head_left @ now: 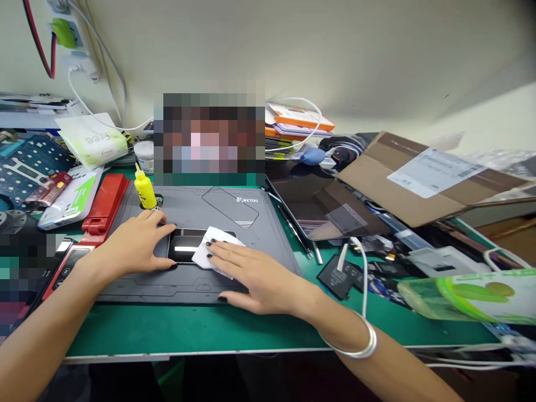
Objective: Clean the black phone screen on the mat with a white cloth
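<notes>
Centre of the frame: a phone is shown lying flat, screen up, on a grey work mat, which is laid on the green surface. The left hand is spread at the phone's left end, with the fingers touching its upper corner and the thumb set at its lower corner. The right hand is laid flat, fingers extended and close together, and a folded white wipe is pressed by its fingertips against the right half of the screen. A silver bangle is worn on the right wrist.

Left of centre: a yellow bottle is stood upright at the mat's upper left corner, just beside a red stand.

Right of centre: a tablet with a dark screen is laid next to the mat, a cardboard box is seen beyond it, and a white cable is run across the surface near a small black part. A green carton is seen at the lower right.
</notes>
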A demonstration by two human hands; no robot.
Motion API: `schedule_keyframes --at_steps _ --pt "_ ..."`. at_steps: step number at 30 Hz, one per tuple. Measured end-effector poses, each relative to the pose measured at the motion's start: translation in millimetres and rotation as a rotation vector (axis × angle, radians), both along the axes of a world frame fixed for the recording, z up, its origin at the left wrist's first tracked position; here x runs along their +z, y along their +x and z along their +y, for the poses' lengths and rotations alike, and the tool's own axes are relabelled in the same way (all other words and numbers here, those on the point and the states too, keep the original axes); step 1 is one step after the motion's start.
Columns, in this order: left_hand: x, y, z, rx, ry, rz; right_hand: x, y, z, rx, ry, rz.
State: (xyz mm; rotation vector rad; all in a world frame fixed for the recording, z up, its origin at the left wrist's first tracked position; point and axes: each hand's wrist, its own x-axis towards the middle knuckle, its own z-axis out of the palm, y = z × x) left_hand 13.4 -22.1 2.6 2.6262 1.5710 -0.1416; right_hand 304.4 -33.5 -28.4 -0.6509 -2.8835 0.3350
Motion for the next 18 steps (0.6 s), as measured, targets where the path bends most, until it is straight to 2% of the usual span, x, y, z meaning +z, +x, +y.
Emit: schedule_keyframes --at_steps 5,12,18 --pt "-0.1 -0.9 1.0 -0.006 -0.004 0.024 -0.6 5.0 9.5 -0.138 0.053 -0.009" --pt "2.0 0.7 0.4 0.003 -0.013 0.013 -2.2 0.8 1.0 -0.039 0.018 -0.025" --pt "2.2 0.3 0.8 0.005 -0.008 -0.017 -1.9 2.6 5.3 -0.124 0.024 0.008"
